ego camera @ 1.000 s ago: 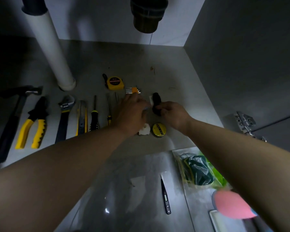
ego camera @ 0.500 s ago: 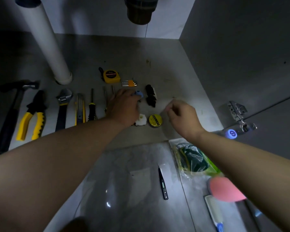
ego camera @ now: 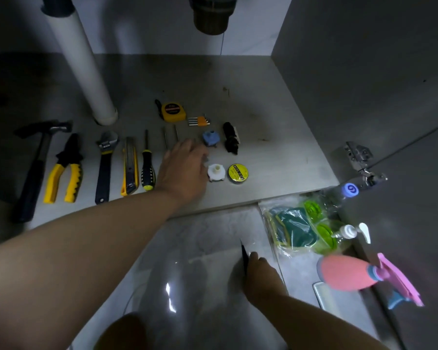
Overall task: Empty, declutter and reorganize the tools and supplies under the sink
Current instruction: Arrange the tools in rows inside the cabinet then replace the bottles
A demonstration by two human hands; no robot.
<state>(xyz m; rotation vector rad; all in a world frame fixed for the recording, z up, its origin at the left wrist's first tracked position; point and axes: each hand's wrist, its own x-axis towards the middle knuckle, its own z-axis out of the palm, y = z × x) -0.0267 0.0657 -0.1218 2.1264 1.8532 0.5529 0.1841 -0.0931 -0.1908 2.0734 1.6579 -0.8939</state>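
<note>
Right hand [ego camera: 262, 276]: fingers curled down onto black tool [ego camera: 243, 251], thin and pointed, tip showing past the fingertips. The tool lies on glossy clear plastic sheet [ego camera: 200, 248], in front of the cabinet.

Left hand [ego camera: 185, 170]: fingers loose and spread, holding nothing, low over matte grey cabinet floor [ego camera: 276, 152]; contact cannot be told.

Blue plastic cap [ego camera: 211, 138] just beyond its fingertips. White plastic cap [ego camera: 216, 172] just beside the hand, then round yellow tape roll [ego camera: 238, 173].

Row to the hand's left: screwdriver [ego camera: 147, 168], utility knife [ego camera: 130, 168], wrench [ego camera: 105, 162], yellow-handled pliers [ego camera: 66, 170], hammer [ego camera: 39, 157].
</note>
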